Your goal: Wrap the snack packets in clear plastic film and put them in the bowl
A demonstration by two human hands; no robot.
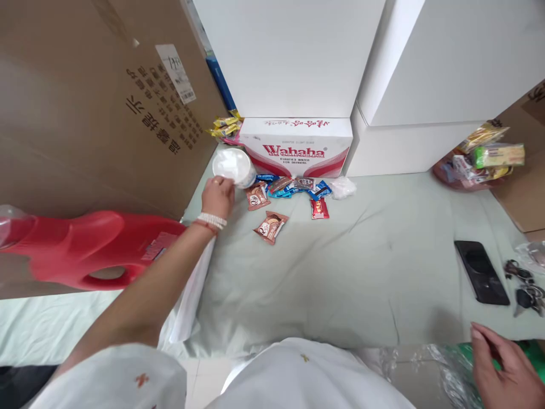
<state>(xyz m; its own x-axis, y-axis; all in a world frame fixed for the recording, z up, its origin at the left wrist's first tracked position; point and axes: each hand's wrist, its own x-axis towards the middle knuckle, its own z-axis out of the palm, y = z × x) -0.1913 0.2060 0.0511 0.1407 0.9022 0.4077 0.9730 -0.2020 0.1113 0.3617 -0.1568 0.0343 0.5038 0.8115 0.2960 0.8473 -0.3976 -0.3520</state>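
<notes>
My left hand point(218, 200) reaches to the far left of the cloth-covered surface, its fingers closed at the near side of a white paper cup point(233, 165). The cup is tilted, and its far end is next to a drinking-water carton point(297, 149). To its right lie brown snack packets point(271, 227), blue wrapped snacks point(321, 190), a red packet point(319, 208) and a crumpled clear wrapper point(343, 187). At the lower right, my right hand point(506, 363) hangs near the front edge, thumb and forefinger tips together, with nothing visible between them.
A large brown box point(106, 113) and a red jug point(97, 244) border the left side. White boxes point(289, 57) stand at the back. On the right are a snack basket point(464, 180), a black phone point(481, 271) and keys point(530, 295). Yellow packets point(225, 126) sit behind the cup.
</notes>
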